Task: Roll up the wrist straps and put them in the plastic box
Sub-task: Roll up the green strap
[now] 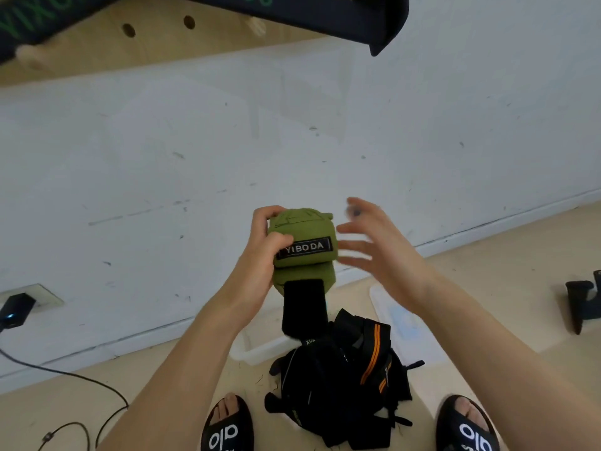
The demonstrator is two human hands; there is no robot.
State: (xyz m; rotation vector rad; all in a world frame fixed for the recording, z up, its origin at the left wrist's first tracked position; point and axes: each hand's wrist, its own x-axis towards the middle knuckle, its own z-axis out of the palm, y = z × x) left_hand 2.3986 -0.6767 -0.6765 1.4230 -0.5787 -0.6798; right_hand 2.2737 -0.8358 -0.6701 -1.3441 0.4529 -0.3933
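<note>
My left hand (265, 245) grips a rolled green wrist strap (304, 252) with a black "YIBODA" label, held up in front of the wall. A black hook-and-loop tab (304, 309) hangs loose from the bottom of the roll. My right hand (374, 242) hovers just right of the roll with fingers spread and blurred, not touching it. Below on the floor lies a pile of black wrist straps (338, 385), one with orange stripes. A clear plastic box (257, 348) sits behind the pile, mostly hidden by my arms and the strap.
A flat translucent lid (403, 320) lies right of the box. My two feet in black sandals (227, 428) flank the pile. A black charger and cable (14, 309) sit at the left wall. A dark object (582, 304) stands far right. A wooden pegboard (146, 37) hangs overhead.
</note>
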